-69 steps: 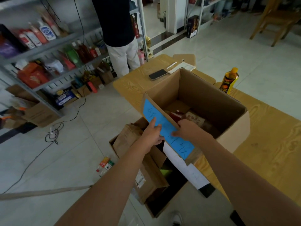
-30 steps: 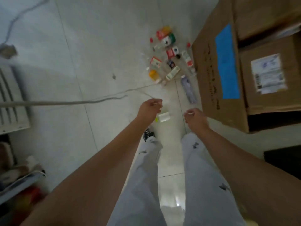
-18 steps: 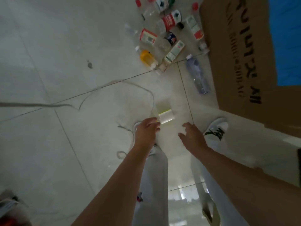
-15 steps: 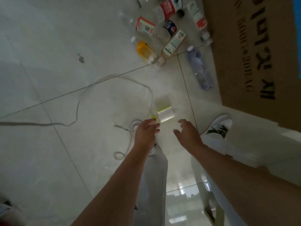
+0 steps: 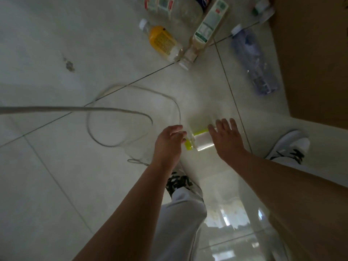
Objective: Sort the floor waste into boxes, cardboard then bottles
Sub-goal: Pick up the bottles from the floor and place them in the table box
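Clear bottle (image 5: pixel 200 140) lies on the floor (image 5: pixel 56 53); left hand (image 5: pixel 169 143) pinches its green cap, right hand (image 5: pixel 226 136) spread open above it.

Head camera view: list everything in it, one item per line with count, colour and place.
Green-capped bottle: one, clear with lime cap, on the floor between the hands.
Yellow-label bottle: one, white cap, lying upper centre.
Green-label bottle: one, clear, lying beside the yellow one.
Purple bottle: one, pale purple, lying next to the box.
More bottles: several, cut off at the top edge; count unclear.
Box: one, brown cardboard, upper right.
Cord: one, grey-white, looped on the floor at left.
Floor: pale tiles.
Shoes: two, white with black marks.
Left hand: at the bottle's cap.
Right hand: open, over the bottle's body.
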A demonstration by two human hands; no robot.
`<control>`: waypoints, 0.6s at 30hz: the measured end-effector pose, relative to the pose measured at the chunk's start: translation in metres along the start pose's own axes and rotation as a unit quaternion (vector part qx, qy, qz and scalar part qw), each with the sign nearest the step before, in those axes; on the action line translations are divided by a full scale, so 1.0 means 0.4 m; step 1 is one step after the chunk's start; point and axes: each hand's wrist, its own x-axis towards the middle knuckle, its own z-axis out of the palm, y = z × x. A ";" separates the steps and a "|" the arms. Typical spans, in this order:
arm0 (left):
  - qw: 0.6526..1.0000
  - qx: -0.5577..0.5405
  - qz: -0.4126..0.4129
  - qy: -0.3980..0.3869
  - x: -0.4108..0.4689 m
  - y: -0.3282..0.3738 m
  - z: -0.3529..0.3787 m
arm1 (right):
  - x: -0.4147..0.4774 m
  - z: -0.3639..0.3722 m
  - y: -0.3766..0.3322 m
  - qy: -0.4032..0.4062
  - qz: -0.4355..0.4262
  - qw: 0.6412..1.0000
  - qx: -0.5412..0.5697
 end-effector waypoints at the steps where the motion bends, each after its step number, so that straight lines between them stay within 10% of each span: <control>1: 1.000 0.004 0.006 -0.003 -0.006 0.003 0.006 | 0.005 0.007 0.018 0.009 0.009 1.000 0.013; 7: 0.998 0.040 0.040 -0.009 -0.133 0.055 0.026 | -0.054 -0.169 0.092 -0.051 0.148 0.967 0.200; 18: 0.967 -0.129 0.172 0.134 -0.795 0.709 0.015 | -0.509 -1.045 0.186 0.167 0.147 0.743 0.631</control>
